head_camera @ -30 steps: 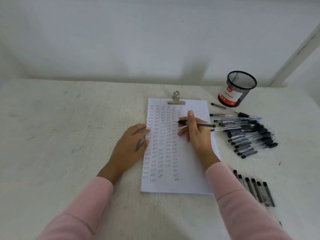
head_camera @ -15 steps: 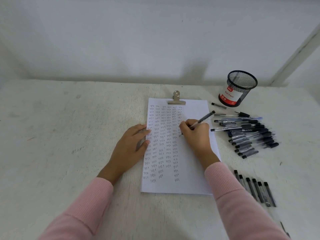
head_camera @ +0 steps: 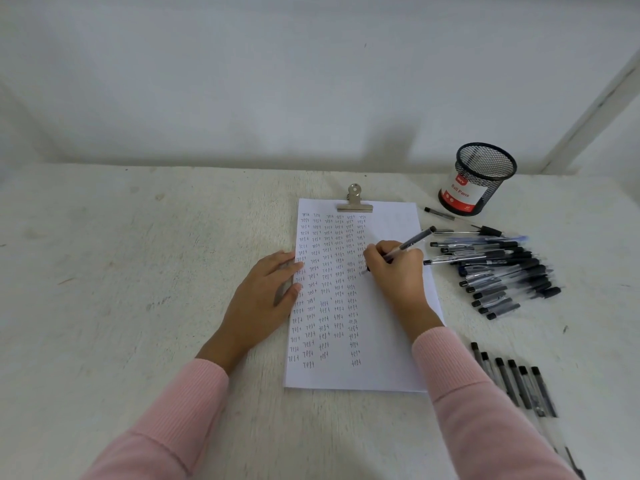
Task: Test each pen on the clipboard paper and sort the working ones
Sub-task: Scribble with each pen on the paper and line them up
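The right hand (head_camera: 394, 271) is pinching a pen (head_camera: 412, 242) in curled fingers, the tip touching the paper (head_camera: 391, 358) at the rightmost column of handwritten "test". The left hand (head_camera: 263, 296) is lying flat, fingers straight, pressing the paper's left edge. A mesh cup (head_camera: 478, 178) labelled "Ball Pens" is standing behind a pile (head_camera: 502, 271) of pens, and a row (head_camera: 516, 382) is lying nearer.

Paper (head_camera: 391, 341) carries rows of "test"; mesh cup (head_camera: 465, 197) label reads "Ball Pens".
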